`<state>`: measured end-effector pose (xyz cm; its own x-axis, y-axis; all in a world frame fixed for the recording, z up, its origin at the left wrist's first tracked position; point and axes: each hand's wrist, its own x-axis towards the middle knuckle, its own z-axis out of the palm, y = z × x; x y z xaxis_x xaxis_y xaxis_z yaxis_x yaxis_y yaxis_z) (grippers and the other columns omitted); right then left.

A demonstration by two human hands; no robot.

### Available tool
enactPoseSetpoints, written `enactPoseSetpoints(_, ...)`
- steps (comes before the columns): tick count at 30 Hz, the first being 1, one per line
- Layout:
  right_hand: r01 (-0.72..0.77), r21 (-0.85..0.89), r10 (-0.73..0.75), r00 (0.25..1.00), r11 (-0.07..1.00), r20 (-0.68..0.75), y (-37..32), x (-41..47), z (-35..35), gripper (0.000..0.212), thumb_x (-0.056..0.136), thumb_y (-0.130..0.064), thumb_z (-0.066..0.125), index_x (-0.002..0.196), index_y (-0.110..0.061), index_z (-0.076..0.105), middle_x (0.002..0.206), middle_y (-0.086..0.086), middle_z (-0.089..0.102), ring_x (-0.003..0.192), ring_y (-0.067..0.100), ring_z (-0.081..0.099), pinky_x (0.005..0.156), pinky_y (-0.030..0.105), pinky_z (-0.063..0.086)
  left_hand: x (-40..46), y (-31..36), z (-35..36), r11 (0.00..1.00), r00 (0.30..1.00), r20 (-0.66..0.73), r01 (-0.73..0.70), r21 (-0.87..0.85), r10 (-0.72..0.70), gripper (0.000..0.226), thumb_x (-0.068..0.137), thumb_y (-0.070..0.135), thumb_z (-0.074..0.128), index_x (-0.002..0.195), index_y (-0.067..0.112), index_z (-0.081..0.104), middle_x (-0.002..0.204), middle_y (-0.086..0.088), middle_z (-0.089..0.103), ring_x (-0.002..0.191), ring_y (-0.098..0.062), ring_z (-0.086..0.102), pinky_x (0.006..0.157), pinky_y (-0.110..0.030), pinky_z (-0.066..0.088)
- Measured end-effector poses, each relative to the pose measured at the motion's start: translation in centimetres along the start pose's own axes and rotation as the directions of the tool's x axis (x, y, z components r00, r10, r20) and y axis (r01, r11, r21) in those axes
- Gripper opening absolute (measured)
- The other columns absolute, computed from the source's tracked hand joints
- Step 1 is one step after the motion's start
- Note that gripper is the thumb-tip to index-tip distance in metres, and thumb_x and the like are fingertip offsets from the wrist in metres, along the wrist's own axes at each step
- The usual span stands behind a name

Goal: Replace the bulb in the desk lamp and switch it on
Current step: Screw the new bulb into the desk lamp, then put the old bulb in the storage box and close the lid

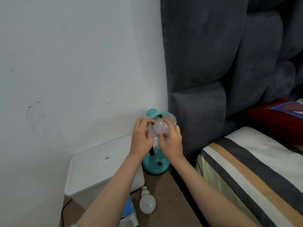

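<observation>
A teal desk lamp (155, 164) stands on a brown bedside table (165, 200), its shade (168, 117) tipped up toward me. A frosted white bulb (161, 125) sits in the mouth of the shade. My right hand (171, 141) grips that bulb from below with thumb and fingertips. My left hand (142, 136) holds the left rim of the shade. A second white bulb (147, 204) lies on its side on the table in front of the lamp, screw base pointing away. A black switch (158, 164) shows on the lamp base. The bulb's base is hidden.
A white lidded plastic box (101, 167) stands left of the lamp against the wall. A blue and white carton (128, 213) lies at the table's near edge under my left forearm. A grey padded headboard (205, 79) and a striped bed (255, 174) fill the right.
</observation>
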<state>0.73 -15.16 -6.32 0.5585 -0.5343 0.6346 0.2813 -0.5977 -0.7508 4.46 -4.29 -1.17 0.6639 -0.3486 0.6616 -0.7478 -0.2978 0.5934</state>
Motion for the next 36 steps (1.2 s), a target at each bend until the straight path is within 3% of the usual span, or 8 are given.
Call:
enactPoseSetpoints(5,-0.023,-0.041,0.025,0.998,0.999,0.052,-0.7,0.3,-0.6,0.054,0.08,-0.006,0.068,0.131,-0.013,0.049,0.122,0.016,0.047,0.103,0.02,0.054,0.084,0.033,0.055,0.2,0.2,-0.5,0.999,0.998,0.047,0.039,-0.028,-0.038,0.05,0.073,-0.017,0.042,0.108,0.014,0.059,0.111,-0.003,0.056,0.109,-0.015,0.054,0.089,-0.007,0.038)
enactPoseSetpoints(8,-0.025,-0.083,0.029,0.998,0.996,0.056,-1.4,-0.5,-0.9,0.06,0.08,-0.007,0.066,0.136,-0.014,0.044,0.128,0.019,0.038,0.106,0.021,0.05,0.089,0.032,0.051,-0.3,0.8,-1.7,0.985,0.986,0.112,0.138,-0.1,-0.127,0.045,0.079,-0.009,0.047,0.115,0.017,0.057,0.119,0.004,0.057,0.116,-0.009,0.051,0.098,-0.015,0.038)
enactPoseSetpoints(12,0.106,-0.101,-0.108,0.994,0.989,-0.016,-2.3,-3.3,-0.7,0.045,0.078,-0.006,0.066,0.121,-0.006,0.053,0.109,0.013,0.046,0.091,0.024,0.055,0.081,0.032,0.052,-3.1,0.8,-4.3,0.98,0.978,0.093,0.192,-0.057,-0.186,0.045,0.083,0.002,0.057,0.125,0.018,0.052,0.13,0.005,0.051,0.123,-0.008,0.046,0.102,-0.012,0.03)
enactPoseSetpoints(17,0.164,-0.093,-0.139,0.964,0.982,0.228,-3.8,-6.3,1.5,0.031,0.079,-0.014,0.067,0.108,-0.006,0.06,0.099,0.009,0.058,0.093,0.022,0.057,0.08,0.04,0.053,-8.2,-1.4,-9.2,0.941,0.945,0.025,0.321,0.105,-0.325,0.046,0.085,0.02,0.061,0.129,0.02,0.047,0.141,-0.007,0.043,0.133,-0.018,0.036,0.11,-0.03,0.029)
enactPoseSetpoints(22,0.002,-0.122,0.069,0.812,0.993,0.58,-6.3,-6.4,4.0,0.073,0.073,-0.04,0.076,0.134,-0.018,0.043,0.131,0.004,0.04,0.117,0.012,0.043,0.099,0.022,0.037,-12.0,-4.9,-14.6,0.745,0.825,-0.11,0.552,0.375,-0.555,0.067,0.077,0.051,0.064,0.134,0.023,0.04,0.148,-0.014,0.029,0.138,-0.03,0.025,0.113,-0.053,0.022)
enactPoseSetpoints(28,0.018,-0.416,0.317,0.618,0.909,0.719,-6.3,-5.3,6.8,0.117,0.047,-0.069,0.078,0.143,-0.031,0.022,0.154,0.016,0.01,0.143,0.035,0.012,0.113,0.05,0.026,-13.8,-7.9,-19.1,0.595,0.676,-0.057,0.682,0.425,-0.735,0.107,0.056,0.074,0.067,0.141,0.022,0.027,0.15,-0.017,0.021,0.14,-0.034,0.02,0.113,-0.052,0.024)
enactPoseSetpoints(32,0.022,-0.491,0.402,0.543,0.871,0.738,-5.9,-4.8,7.5,0.124,0.041,-0.074,0.076,0.143,-0.026,0.023,0.146,0.014,0.023,0.134,0.035,0.028,0.109,0.047,0.034,-13.8,-8.3,-19.6,0.632,0.657,0.073,0.681,0.369,-0.751,0.109,0.058,0.062,0.076,0.141,0.015,0.025,0.144,-0.012,0.028,0.132,-0.03,0.033,0.108,-0.043,0.033)
enactPoseSetpoints(36,0.027,-0.489,0.39,0.564,0.872,0.728,-6.0,-4.9,7.6,0.121,0.041,-0.075,0.075,0.14,-0.022,0.031,0.138,0.012,0.032,0.129,0.031,0.034,0.106,0.043,0.036,-13.9,-8.3,-19.2,0.681,0.696,0.067,0.672,0.29,-0.715,0.089,0.071,0.043,0.076,0.139,0.008,0.03,0.145,-0.012,0.025,0.132,-0.027,0.033,0.106,-0.035,0.032)
